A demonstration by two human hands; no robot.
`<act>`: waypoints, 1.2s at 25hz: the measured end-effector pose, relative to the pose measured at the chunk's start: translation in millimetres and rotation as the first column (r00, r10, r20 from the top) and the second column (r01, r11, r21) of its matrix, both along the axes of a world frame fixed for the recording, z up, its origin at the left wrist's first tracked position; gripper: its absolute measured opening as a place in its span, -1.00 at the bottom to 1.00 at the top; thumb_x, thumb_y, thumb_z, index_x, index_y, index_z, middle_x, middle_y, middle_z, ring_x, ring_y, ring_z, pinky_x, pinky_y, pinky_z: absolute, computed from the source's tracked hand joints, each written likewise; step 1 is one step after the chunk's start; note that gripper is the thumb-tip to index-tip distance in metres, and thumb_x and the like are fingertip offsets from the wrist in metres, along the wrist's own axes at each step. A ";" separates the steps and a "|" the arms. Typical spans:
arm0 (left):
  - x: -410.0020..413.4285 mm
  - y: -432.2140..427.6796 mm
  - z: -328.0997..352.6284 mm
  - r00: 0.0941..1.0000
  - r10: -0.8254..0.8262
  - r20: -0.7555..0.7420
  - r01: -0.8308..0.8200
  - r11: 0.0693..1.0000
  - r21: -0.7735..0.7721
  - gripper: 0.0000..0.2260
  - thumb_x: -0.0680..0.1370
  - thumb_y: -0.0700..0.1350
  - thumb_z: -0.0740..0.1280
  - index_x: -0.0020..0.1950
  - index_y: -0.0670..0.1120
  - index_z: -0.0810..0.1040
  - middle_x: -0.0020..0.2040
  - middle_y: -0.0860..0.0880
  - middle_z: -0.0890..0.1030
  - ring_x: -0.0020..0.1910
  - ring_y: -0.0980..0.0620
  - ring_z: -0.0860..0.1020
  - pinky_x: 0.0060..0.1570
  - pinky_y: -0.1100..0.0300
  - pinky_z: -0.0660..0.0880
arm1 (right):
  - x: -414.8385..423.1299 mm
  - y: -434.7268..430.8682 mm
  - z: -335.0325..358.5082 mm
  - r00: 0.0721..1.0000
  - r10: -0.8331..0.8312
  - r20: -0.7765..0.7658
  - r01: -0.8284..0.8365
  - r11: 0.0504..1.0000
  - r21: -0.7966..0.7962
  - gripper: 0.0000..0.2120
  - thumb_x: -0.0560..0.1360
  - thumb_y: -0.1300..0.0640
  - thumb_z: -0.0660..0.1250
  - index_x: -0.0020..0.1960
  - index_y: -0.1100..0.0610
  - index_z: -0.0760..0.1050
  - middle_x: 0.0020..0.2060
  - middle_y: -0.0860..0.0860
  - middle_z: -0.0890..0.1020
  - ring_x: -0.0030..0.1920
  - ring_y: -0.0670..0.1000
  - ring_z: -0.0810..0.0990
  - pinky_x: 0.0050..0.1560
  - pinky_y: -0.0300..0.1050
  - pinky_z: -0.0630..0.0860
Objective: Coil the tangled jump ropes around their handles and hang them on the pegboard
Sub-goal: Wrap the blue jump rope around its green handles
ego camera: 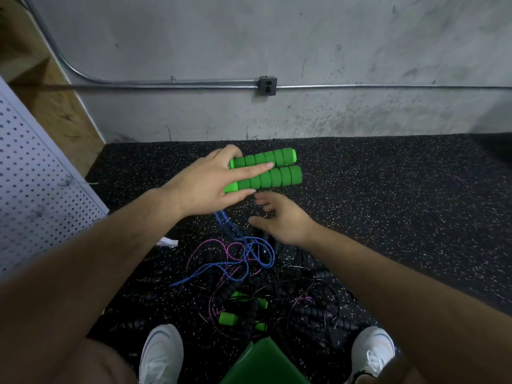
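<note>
Pegboard [36, 173]: one, well to the left of the green handles [274, 169]. It likely stands at your side so that a finished coil needs only a short carry. No hook shows on the part in view.
Left hand [206, 184]: grips the left end of the green handles, thumb on the far side and fingers laid across the top. You appear to clamp the pair together so it can serve as one core for winding.
Green handles: two, side by side and touching, apparently raised clear of the floor [388, 203].
Blue rope [250, 250]: one, trailing from the left end of the green handles down into the heap. It hangs loose, not yet wound.
Right hand [282, 220]: just below the green handles, holding nothing, fingers loosely spread. It seems placed to take up the slack and start wrapping.
Tangled pile [277, 295]: one heap on the floor, well below the green handles, between your two white shoes [162, 353]. It holds pink cord, thin black cords and black ribbed handles, too knotted to count. Four more green foam patches show, so probably a second green pair.
Task state: coiling barely started, nothing hung.
</note>
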State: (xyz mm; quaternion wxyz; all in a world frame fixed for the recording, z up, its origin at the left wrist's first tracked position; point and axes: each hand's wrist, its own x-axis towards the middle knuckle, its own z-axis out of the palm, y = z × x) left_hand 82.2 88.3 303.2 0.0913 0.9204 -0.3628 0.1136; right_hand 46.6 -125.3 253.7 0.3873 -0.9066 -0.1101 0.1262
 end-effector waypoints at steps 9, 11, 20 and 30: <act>-7.0 25.0 -3.4 0.996 0.052 -0.070 -0.058 0.995 -0.084 -0.49 0.59 0.25 0.18 0.52 0.45 0.11 0.21 -0.02 0.36 -0.03 0.10 0.39 -0.01 0.20 0.43 | 14.5 95.2 -29.5 0.973 0.188 -0.133 -0.170 0.976 0.134 -0.72 0.67 0.01 0.21 0.10 0.22 0.54 -0.16 0.04 0.69 -0.17 -0.09 0.63 -0.10 -0.18 0.49; -8.4 37.1 -6.4 0.994 0.066 -0.086 -0.074 0.992 -0.102 -0.49 0.60 0.22 0.21 0.52 0.44 0.13 0.20 -0.01 0.36 -0.16 0.17 0.36 -0.07 0.25 0.37 | 15.5 84.4 -24.1 0.949 0.220 -0.226 -0.184 0.968 0.172 -0.72 0.67 0.00 0.21 0.07 0.22 0.53 -0.30 0.01 0.61 -0.33 -0.09 0.59 -0.26 -0.27 0.48; -17.9 42.4 -15.1 0.987 0.024 -0.161 -0.036 0.997 -0.072 -0.48 0.56 0.31 0.15 0.50 0.50 0.08 0.16 0.07 0.34 -0.19 0.17 0.40 -0.12 0.16 0.48 | 31.6 -17.4 24.4 0.954 0.181 -0.239 -0.130 0.968 0.213 -0.84 0.61 0.10 0.33 0.02 0.15 0.64 -0.50 -0.09 0.38 -0.45 -0.06 0.29 -0.38 -0.16 0.25; -10.7 16.4 -24.6 0.993 -0.111 -0.028 0.113 0.988 0.100 -0.48 0.60 0.30 0.08 0.54 0.47 0.01 0.27 -0.06 0.38 0.11 0.00 0.45 0.00 -0.04 0.59 | 16.6 -68.8 65.3 1.000 0.030 0.002 -0.030 0.999 -0.026 -0.70 0.57 -0.08 0.34 -0.13 0.13 0.66 -0.45 -0.13 0.48 -0.43 -0.14 0.40 -0.30 -0.19 0.30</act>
